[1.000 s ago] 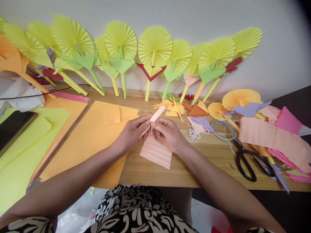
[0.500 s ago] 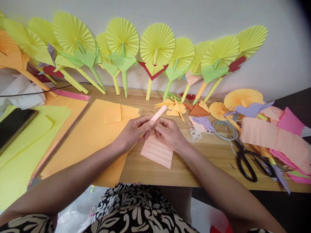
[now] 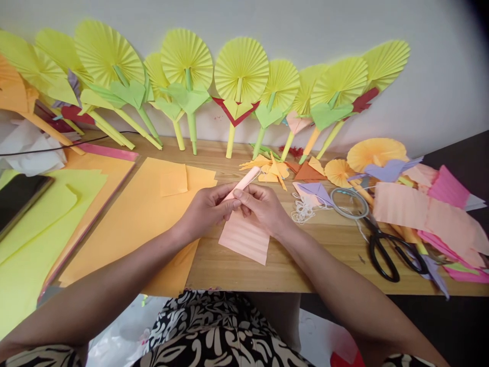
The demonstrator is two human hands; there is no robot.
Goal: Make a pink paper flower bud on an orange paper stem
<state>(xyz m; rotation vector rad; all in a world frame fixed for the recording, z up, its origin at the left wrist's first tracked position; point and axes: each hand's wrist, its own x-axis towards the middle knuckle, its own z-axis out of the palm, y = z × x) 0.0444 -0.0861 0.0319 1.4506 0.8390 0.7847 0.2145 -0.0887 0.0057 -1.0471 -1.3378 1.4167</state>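
Between my two hands is a rolled pink paper tube (image 3: 244, 179), tilted with its far end up to the right. My left hand (image 3: 208, 209) is closed around its lower left part. The thumb and fingers of my right hand (image 3: 260, 204) pinch it from the other side, and the fingertips of both hands meet. A thin white thread seems to run along the tube near my right fingers. Below the hands, a creased pink paper sheet (image 3: 245, 238) lies on the wooden table (image 3: 229, 278); its upper edge is hidden by my hands.
Orange sheets (image 3: 126, 224) and yellow sheets (image 3: 42, 219) with a phone (image 3: 23, 199) lie left. At right are black-handled scissors (image 3: 385, 255), a grey tape roll (image 3: 349, 204), white thread (image 3: 303, 209) and pink paper strips (image 3: 401, 204). Yellow pleated paper fans (image 3: 241, 66) lean along the wall.
My right thumb has moved up onto the tube, while my left thumb sits lower. The whole view has shifted slightly; the pink sheet stays below my hands.
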